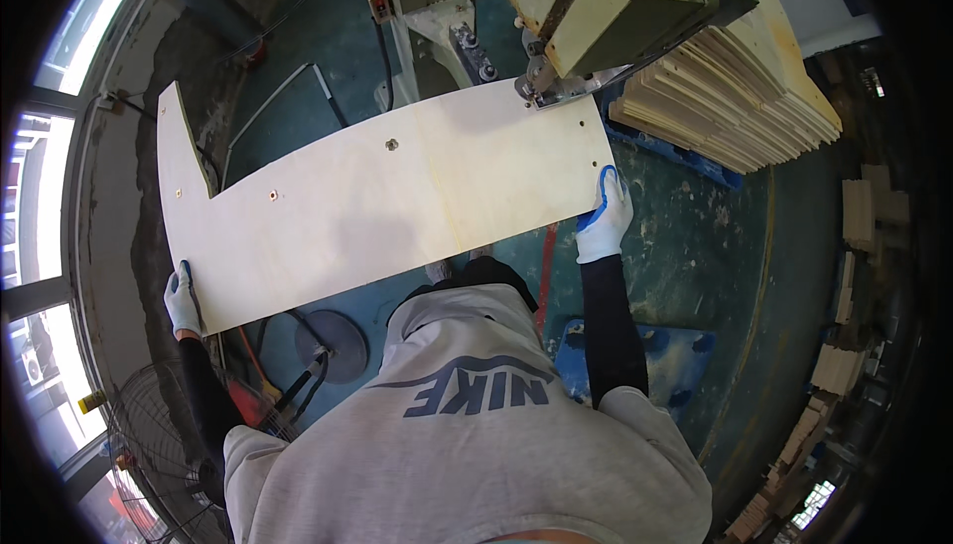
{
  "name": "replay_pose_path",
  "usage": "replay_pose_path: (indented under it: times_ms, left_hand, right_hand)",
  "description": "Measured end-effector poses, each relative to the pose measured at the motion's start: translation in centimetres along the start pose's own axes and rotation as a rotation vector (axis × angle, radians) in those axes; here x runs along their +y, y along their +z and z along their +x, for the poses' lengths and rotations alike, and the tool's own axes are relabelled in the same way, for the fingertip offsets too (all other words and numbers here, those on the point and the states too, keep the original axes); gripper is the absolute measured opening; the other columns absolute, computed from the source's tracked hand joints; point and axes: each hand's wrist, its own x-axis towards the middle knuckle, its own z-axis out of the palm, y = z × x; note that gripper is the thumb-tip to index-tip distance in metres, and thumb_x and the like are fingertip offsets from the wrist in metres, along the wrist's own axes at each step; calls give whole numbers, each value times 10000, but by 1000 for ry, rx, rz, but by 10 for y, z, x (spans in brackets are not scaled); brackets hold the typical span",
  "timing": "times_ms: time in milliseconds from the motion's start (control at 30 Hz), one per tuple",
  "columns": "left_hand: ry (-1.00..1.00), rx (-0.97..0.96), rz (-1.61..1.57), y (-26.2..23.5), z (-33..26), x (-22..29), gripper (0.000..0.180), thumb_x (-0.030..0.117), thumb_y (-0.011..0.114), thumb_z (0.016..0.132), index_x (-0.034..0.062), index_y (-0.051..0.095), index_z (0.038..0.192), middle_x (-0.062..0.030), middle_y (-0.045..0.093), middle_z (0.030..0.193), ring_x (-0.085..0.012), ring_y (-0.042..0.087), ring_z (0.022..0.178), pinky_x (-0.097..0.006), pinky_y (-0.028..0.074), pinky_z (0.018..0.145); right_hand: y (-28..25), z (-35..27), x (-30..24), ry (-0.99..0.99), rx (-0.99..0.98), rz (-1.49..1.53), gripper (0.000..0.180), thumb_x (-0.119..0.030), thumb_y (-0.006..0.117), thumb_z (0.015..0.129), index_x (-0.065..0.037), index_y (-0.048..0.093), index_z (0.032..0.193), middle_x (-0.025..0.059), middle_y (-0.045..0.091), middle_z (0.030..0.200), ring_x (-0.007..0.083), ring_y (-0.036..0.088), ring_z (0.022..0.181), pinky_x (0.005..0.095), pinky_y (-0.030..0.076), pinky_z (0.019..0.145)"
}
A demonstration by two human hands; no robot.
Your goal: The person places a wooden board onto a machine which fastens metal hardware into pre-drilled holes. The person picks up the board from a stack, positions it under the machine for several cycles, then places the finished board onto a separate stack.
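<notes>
A large L-shaped plywood panel (347, 216), pale with a few drilled holes, spans the space in front of me. My left hand (182, 301), in a white and blue work glove, is closed on its near left edge. On the right end, my right hand (606, 216) wears the same kind of glove and grips the edge near two holes, fingers partly under the board. The panel's far right edge lies against the metal working head (546, 87) of a green-grey machine (625, 18), which hides the contact itself.
A stack of cut plywood panels (725, 97) rests on a blue pallet (685, 155) at the far right. To the left stand a wire-caged fan (149, 435) and a round grey base (333, 345) with cables. A blue board (685, 355) lies on the floor, right of me.
</notes>
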Motion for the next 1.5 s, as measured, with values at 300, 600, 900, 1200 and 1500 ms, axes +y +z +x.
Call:
replay_pose_path:
  times_ms: [300,600,900,1200,1500]
  left_hand:
    - [-66,-63,71,-2,16,3,385,373,636,1011,-2,693,1078,36,631,871,-70,507,758,-250,439,686]
    - [11,-35,65,-10,26,-2,407,362,639,1007,-40,700,1006,3,650,847,-94,543,770,-269,455,712]
    - [0,246,17,-57,-3,-41,453,404,668,989,0,686,784,59,538,656,-61,425,585,-261,346,538]
    - [-61,261,-41,-44,-26,-35,428,382,663,1000,35,641,750,81,464,645,-58,372,579,-258,304,529]
    - [-75,238,-44,-54,-15,-43,421,386,653,1006,28,665,785,79,489,646,-56,399,574,-253,333,530]
  right_hand:
    - [32,-49,25,191,-134,184,553,-399,470,1073,-57,400,1503,91,506,1478,257,532,1323,426,454,1095]
    - [24,-43,34,189,-113,177,570,-431,431,1080,-65,391,1516,66,469,1515,228,499,1354,408,434,1110]
    - [65,-77,35,281,-196,173,524,-346,452,1082,-46,399,1508,82,483,1509,213,498,1364,396,431,1109]
    - [79,-55,45,322,-152,152,476,-267,614,1018,-22,478,1403,107,578,1343,208,597,1230,385,524,1014]
    - [86,-66,45,305,-78,33,484,-318,585,1024,-43,497,1412,62,590,1347,197,589,1245,405,522,1008]
